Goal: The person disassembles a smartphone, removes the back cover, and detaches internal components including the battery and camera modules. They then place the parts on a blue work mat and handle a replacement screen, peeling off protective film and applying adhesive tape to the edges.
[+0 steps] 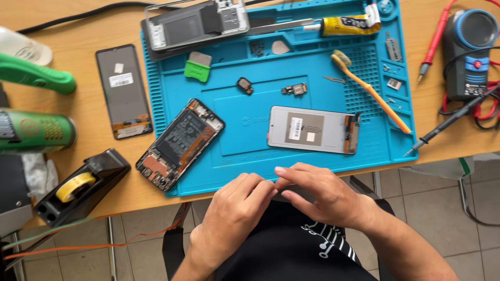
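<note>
The left hand (229, 213) and the right hand (320, 195) are held together at the near edge of the wooden table (83, 104), fingertips touching — whether anything small is pinched in either grip cannot be told. Nearest to them, on the blue silicone work mat (291, 151), a white rectangular phone screen panel (312, 129) is laid face down, and an opened black smartphone with exposed battery (179, 143) is set at a slant over the mat's left edge.

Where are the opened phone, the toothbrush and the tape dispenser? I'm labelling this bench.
opened phone (179, 143), head view, on its battery.
toothbrush (377, 99), head view, mid-handle.
tape dispenser (107, 169), head view, black body top.
</note>
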